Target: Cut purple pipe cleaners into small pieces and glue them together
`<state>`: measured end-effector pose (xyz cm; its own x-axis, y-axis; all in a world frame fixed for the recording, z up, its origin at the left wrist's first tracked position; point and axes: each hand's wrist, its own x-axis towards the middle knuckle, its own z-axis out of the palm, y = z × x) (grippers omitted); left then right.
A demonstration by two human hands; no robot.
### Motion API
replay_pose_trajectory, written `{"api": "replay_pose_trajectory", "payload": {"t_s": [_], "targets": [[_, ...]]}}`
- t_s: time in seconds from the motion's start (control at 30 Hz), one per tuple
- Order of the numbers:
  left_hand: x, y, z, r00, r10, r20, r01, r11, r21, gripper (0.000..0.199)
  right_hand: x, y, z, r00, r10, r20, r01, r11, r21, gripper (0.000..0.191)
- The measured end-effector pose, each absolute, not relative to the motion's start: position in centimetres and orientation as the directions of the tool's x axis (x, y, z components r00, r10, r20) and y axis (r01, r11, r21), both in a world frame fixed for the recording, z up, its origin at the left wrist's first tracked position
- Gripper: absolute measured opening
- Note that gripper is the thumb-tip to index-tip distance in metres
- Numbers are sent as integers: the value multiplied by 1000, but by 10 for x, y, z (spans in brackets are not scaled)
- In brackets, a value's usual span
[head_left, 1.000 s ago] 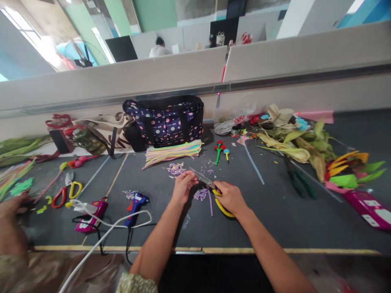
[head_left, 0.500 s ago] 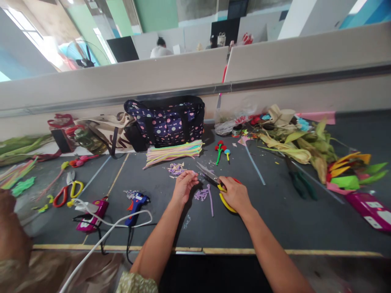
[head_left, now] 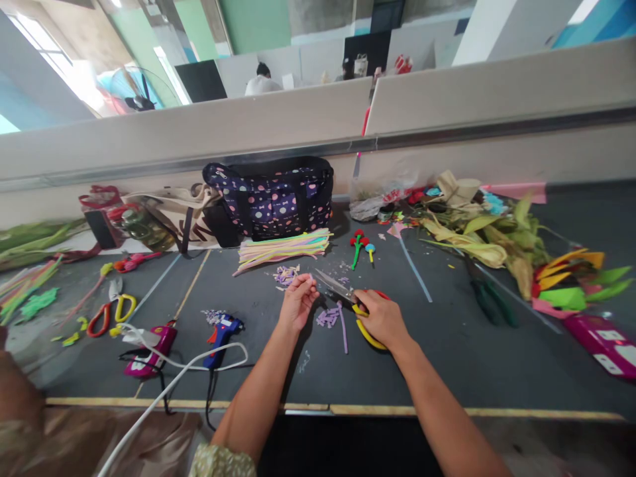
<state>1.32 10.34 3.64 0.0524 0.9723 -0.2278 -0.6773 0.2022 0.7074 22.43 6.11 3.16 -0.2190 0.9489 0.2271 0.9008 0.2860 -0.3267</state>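
My left hand (head_left: 299,303) is closed in a pinch, its fingertips around a small pale purple piece (head_left: 311,276). In my right hand (head_left: 381,319) I grip scissors (head_left: 336,285) with yellow and red handles. Their blades point left, close to my left fingertips. Below the blades lie a pile of short purple pieces (head_left: 326,318) and one longer purple fuzzy stem (head_left: 344,333). Another heap of small purple and pale bits (head_left: 286,275) rests beyond my left hand.
Behind lie a bundle of pastel fuzzy stems (head_left: 283,250) and a dark patterned bag (head_left: 278,195). A blue glue gun (head_left: 221,338) and white cable (head_left: 173,374) are on the left; green-handled pliers (head_left: 489,298) and dried husks (head_left: 521,265) on the right. A co-worker's arm (head_left: 17,391) is at far left.
My left hand has shifted slightly left and up, and the small piece shows more at its fingertips. The scissors moved a little left. The co-worker's hand at far left has drawn lower.
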Motion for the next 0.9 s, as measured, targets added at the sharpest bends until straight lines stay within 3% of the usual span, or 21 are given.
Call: {"api": "replay_pose_trajectory", "payload": {"t_s": [0.4,0.9], "targets": [[12,104,36,71,966,-249,-709,225,669,24,224,60,35,-256,944,208,888,314,-335,25],[13,102,36,65,973,-221,-650,209,731,23,222,60,32,-252,945,209,905,307,-296,24]]}}
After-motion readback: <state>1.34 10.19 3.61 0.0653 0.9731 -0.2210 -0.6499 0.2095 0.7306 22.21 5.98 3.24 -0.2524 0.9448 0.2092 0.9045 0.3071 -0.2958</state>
